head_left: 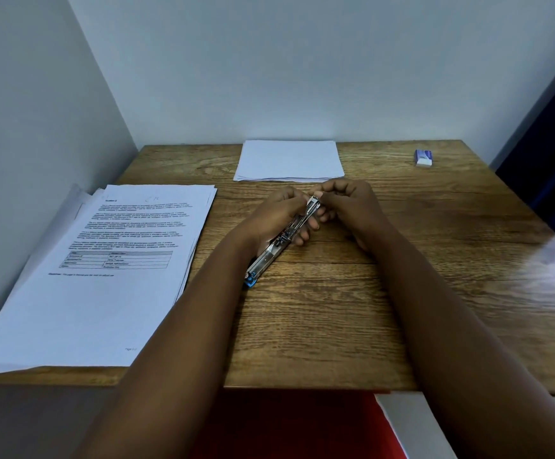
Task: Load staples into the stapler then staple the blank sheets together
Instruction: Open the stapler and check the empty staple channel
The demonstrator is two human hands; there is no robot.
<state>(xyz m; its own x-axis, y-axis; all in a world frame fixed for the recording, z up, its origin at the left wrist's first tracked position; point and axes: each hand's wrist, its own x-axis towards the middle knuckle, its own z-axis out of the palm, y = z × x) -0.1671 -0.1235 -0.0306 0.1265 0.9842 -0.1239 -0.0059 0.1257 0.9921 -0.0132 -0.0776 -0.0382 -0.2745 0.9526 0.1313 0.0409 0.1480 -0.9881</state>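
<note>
**Operator:** What failure modes apply at this step?

**Technician:** Loading is the step in hand, by my reading. The stapler (281, 241) is open, its metal channel exposed and facing up. The left hand (277, 215) grips the channel body from the left side, fingers curled around it. The right hand (347, 207) pinches at the far tip of the channel, thumb and forefinger closed together. Whether a strip of staples sits in that pinch cannot be told; it is too small to resolve.

**Operator:** Causes?

**Technician:** First, a strip entering tilted would likely jam or break apart. Second, the hinged blue end (250, 282) hangs low, near or on the counter (352, 326); a loosened left grip would let the stapler twist. Third, a spring pusher, if released early, could snap onto a fingertip.

**Operator:** Position of the stapler relative to the fingers?

**Technician:** It runs diagonally from near-left to far-right. Left fingers (302, 236) wrap beneath the middle section; the right fingertips meet at the far end.

**Operator:** And the blank sheets?

**Technician:** The blank sheets (289, 160) lie beyond both hands, well apart from the staple box (423, 158) at far right. A printed stack (104, 260) lies left.
</note>
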